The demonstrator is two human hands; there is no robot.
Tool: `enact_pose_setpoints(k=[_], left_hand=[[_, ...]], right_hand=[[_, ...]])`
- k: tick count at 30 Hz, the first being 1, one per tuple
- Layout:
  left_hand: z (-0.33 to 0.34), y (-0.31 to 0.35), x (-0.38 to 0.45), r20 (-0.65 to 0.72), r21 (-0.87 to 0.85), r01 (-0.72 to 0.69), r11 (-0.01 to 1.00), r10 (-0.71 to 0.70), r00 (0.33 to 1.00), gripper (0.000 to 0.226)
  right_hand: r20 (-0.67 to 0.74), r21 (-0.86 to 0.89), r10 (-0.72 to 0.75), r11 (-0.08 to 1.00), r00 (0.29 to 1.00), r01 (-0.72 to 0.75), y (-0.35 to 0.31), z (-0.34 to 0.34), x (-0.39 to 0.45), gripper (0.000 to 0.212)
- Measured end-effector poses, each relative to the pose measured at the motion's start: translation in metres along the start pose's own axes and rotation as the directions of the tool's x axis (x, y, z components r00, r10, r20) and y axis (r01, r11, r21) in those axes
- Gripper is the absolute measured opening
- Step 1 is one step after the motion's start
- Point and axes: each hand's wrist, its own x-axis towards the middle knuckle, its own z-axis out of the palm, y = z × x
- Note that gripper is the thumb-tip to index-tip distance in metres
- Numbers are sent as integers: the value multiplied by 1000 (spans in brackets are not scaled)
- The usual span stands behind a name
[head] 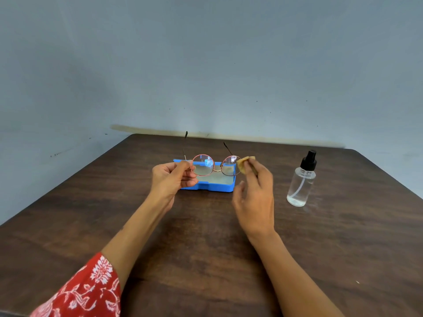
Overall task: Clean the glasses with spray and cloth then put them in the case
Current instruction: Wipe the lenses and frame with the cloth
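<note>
The glasses (214,165), with thin rose metal rims and temples open toward the far edge of the table (343,236), are held in the air above the blue case (207,185), which lies open near the middle of the far edge. The left hand (170,179) pinches the frame at its left hinge; the right hand (254,195) pinches a small tan cloth (243,164) against the right lens. They look light and fragile, so holding the rim, not the lens, seems safest. The spray bottle (301,180) stands toward the right edge.
</note>
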Motion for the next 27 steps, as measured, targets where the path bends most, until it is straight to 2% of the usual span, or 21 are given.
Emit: enact_pose_setpoints(k=[3, 5, 7, 14, 16, 20, 22, 24, 27], left_hand=[[3, 0, -2, 12, 5, 5, 1000, -5, 1000, 20], [3, 0, -2, 15, 2, 6, 1000, -6, 1000, 20], [3, 0, -3, 17, 1, 7, 1000, -7, 1000, 21], [1, 0, -1, 13, 14, 9, 1000, -10, 1000, 19], [1, 0, 0, 11, 6, 7, 1000, -7, 1000, 19], [1, 0, 1, 2, -18, -2, 1000, 2, 1000, 21], [1, 0, 2, -2, -23, -4, 1000, 4, 1000, 21], [0, 0, 3, -9, -25, -8, 1000, 8, 1000, 21], [-2, 1, 3, -19, -33, -12, 999, 12, 1000, 22]], right_hand=[[51, -11, -114, 993, 992, 115, -10, 3, -2, 44], [117, -10, -232, 972, 966, 235, -19, 6, -5, 44], [151, -11, -284, 957, 947, 289, -23, 8, -6, 43], [30, -15, -35, 999, 999, 35, -3, 2, -1, 44], [39, -27, -56, 998, 998, 57, -6, 3, -3, 44], [143, -5, -287, 957, 947, 291, -22, 10, -9, 44], [192, 7, -346, 936, 918, 352, -25, 12, -10, 43], [194, 12, -330, 943, 924, 334, -22, 11, -8, 43], [111, -12, -242, 970, 964, 244, -11, 6, -5, 42]])
